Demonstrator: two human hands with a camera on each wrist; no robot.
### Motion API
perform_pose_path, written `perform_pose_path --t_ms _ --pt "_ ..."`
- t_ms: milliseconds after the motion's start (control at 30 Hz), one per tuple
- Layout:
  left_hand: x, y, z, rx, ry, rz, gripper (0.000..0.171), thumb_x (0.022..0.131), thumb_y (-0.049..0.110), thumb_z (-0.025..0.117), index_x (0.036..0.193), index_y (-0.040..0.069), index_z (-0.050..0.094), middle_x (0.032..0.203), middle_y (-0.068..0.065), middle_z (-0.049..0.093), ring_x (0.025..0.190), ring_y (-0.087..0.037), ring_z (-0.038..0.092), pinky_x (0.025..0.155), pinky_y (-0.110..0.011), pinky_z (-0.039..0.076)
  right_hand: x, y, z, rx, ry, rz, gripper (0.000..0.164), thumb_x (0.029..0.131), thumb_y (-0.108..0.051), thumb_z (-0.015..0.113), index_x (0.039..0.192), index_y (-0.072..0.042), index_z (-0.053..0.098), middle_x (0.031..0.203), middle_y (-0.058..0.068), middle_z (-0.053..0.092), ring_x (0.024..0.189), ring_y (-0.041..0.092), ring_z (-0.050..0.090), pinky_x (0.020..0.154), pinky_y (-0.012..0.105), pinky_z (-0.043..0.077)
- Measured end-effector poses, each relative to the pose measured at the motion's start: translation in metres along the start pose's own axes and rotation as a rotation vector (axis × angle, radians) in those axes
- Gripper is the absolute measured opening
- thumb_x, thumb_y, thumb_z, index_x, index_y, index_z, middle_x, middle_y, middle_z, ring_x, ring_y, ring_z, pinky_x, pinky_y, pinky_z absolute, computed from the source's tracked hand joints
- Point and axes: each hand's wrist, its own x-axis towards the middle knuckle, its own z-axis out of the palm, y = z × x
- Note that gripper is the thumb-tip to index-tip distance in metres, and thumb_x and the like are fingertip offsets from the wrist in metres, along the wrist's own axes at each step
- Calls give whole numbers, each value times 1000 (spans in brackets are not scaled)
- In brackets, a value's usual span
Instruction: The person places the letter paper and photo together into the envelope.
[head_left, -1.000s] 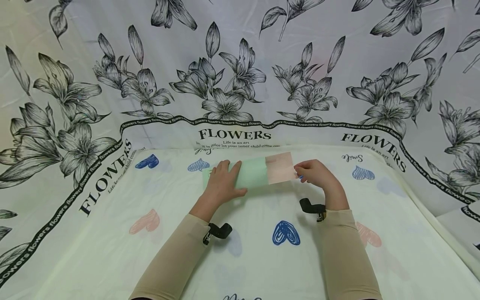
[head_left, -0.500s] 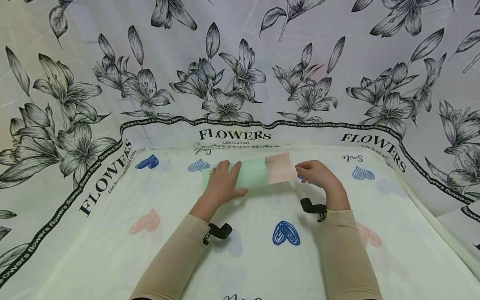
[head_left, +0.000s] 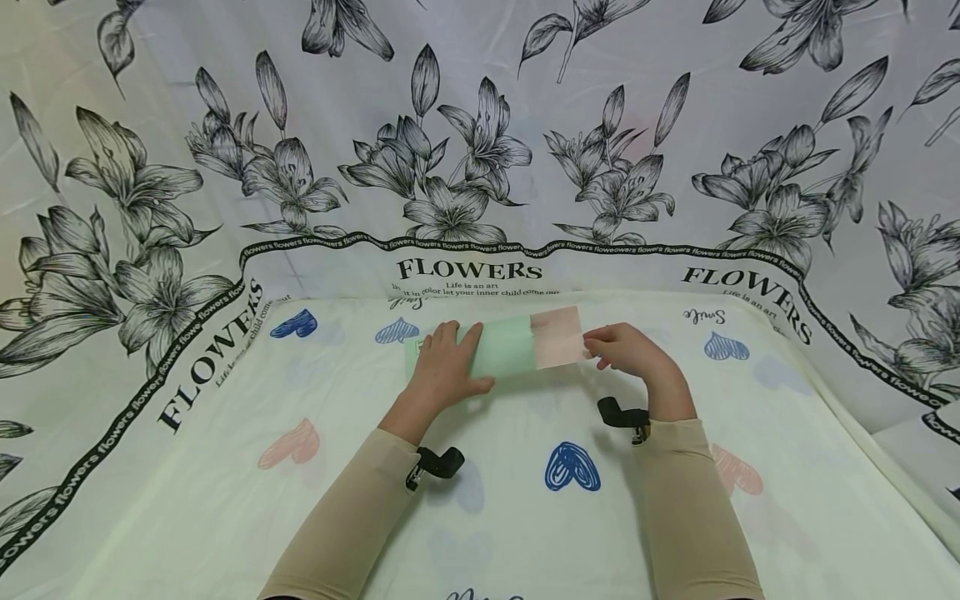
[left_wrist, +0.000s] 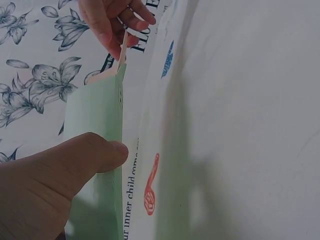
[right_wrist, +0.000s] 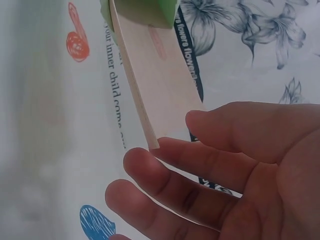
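A long light-green carton (head_left: 502, 346) lies across the far middle of the table in the head view. From its right end juts a flat, pale pinkish slab (head_left: 558, 337) with a wood-like edge, its other end hidden inside. My left hand (head_left: 446, 362) grips the carton's left part; in the left wrist view its thumb (left_wrist: 112, 155) lies along the near side. At the slab's outer end is my right hand (head_left: 626, 343). The right wrist view has index and thumb apart, their fingertips (right_wrist: 197, 122) right at the end of the slab, the other fingers loosely bent.
A white cloth (head_left: 510, 533) with printed hearts covers the table. Behind it hangs a flower-print curtain (head_left: 480, 133). Black wrist cameras (head_left: 441, 462) sit on both forearms, close over the cloth.
The slab's outer end has shifted slightly left, toward the carton. My right fingers stood a little apart from it half a second ago and are now back at its end. The left hand stays put.
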Motion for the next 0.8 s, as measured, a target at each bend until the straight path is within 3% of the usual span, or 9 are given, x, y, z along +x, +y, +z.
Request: perform_pose_path --t_ms 800 --pt "0 1 1 -5 -7 -6 97 81 52 81 157 11 39 147 -27 40 140 -43 36 114 -62 32 -1 -4 1 4 -16 7 48 108 -24 51 144 8 53 117 18 68 94 27 67 93 49 54"
